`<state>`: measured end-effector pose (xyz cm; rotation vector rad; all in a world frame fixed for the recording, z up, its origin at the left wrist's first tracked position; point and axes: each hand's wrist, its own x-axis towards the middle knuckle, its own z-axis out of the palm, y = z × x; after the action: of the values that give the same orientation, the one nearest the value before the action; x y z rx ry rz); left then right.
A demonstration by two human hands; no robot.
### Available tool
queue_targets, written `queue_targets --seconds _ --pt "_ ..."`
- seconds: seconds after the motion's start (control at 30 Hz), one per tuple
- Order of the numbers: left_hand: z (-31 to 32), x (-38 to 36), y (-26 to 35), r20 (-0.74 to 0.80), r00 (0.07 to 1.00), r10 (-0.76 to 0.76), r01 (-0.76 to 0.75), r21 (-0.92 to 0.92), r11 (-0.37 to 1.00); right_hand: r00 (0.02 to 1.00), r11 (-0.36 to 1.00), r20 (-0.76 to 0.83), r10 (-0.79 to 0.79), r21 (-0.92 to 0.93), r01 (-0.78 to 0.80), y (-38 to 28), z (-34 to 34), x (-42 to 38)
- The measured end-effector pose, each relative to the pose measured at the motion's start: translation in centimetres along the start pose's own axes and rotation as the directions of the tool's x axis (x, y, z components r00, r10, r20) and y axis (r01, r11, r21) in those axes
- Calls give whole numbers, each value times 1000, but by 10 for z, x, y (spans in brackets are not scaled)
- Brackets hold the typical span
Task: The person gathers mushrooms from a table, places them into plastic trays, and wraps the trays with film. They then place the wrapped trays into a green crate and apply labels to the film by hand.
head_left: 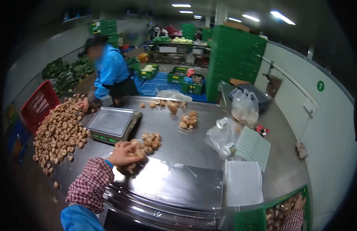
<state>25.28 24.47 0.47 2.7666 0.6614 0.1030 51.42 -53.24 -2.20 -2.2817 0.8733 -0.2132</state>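
Observation:
My left hand (125,154) is curled over a cluster of brown mushrooms (129,168) on the steel table, its fingers closed around some of them. More mushrooms (151,142) lie just beyond that hand, below the scale (111,122). At the lower right, my right hand (299,202) reaches into a green crate (251,221) holding mushrooms (276,215), some under shiny film. It touches the contents near the crate's right side; its fingers are too small and partly hidden to show a grip.
A large mushroom pile (63,133) covers the table's left end, beside a red basket (39,106). Across from me, a co-worker in blue (115,69) reaches into it. Film rolls (228,149), a green sheet (253,148) and white paper (244,183) lie right of centre.

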Motion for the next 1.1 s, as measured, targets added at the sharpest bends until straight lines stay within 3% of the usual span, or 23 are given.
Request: queue_targets --seconds 0.03,0.1,0.13,0.17,0.23,0.27,0.37,0.4,0.43,0.5,0.53,0.57,0.6,0.63,0.67,0.7,0.77,0.8,0.87,0.93,0.97,1.03,1.1 --pt "5 -2 4 4 998 57 -57 47 997 990 964 -56 -131 -240 114 -10 8 -12" --pt "18 -5 4 4 975 220 -220 41 975 962 701 76 -261 -671 243 -26 29 -43" --pt "14 -10 17 40 957 288 -288 -21 957 965 695 -62 -254 -706 137 -7 56 -28" --pt "17 -14 23 78 949 306 -305 -29 952 961 690 -58 -270 -708 151 -4 49 -20" --pt "20 -18 38 117 884 453 -457 2 890 899 715 256 -356 -545 438 0 25 -3" --pt "20 -20 43 130 858 496 -497 -30 867 889 690 266 -372 -561 457 7 15 15" --pt "26 -16 43 206 786 583 -574 -110 812 964 954 -30 -265 -150 258 31 -16 86" --pt "19 -18 47 266 796 543 -538 -99 837 900 914 -161 -405 -91 395 29 -25 105" --pt "11 -20 47 284 800 529 -537 -52 842 820 823 -200 -537 91 561 6 -27 82" --pt "6 -30 33 -111 798 592 -602 -90 794 690 675 -34 -723 180 716 -89 -32 -38" --pt "-1 -42 27 -273 812 515 -566 -158 809 661 656 145 -736 389 646 -130 -22 -105" --pt "-11 -55 20 -423 805 416 -537 -224 813 483 518 192 -855 388 763 -162 -11 -186" --pt "-26 -83 20 -329 864 381 -424 -66 903 378 469 284 -881 431 771 -179 5 -239" --pt "-16 -97 17 -241 880 409 -446 -123 887 285 449 406 -868 399 799 -194 15 -298" --pt "-9 -109 23 -259 847 464 -494 -66 867 148 362 443 -884 450 816 -201 34 -343" --pt "-4 -119 32 -278 811 515 -538 -7 843 -51 146 353 -934 510 848 -210 55 -388" --pt "19 -117 37 -331 799 502 -517 46 854 -328 -194 206 -922 486 852 -220 114 -434" --pt "16 -118 33 -282 795 537 -555 19 831 -315 -168 192 -930 539 825 -226 132 -454" --pt "9 -126 27 -433 738 517 -620 -133 773 -300 -149 168 -939 588 795 -243 149 -481" --pt "-3 -136 19 -561 708 429 -620 -203 758 -121 145 279 -953 767 626 -251 158 -497" --pt "-9 -133 19 -555 711 432 -622 -210 754 -113 154 285 -952 763 628 -256 166 -502" --pt "-23 -114 25 -688 674 269 -546 -219 808 -138 136 282 -949 764 630 -261 183 -511" --pt "-15 -78 24 -772 565 292 -575 -114 810 -143 135 288 -947 762 634 -262 205 -522"
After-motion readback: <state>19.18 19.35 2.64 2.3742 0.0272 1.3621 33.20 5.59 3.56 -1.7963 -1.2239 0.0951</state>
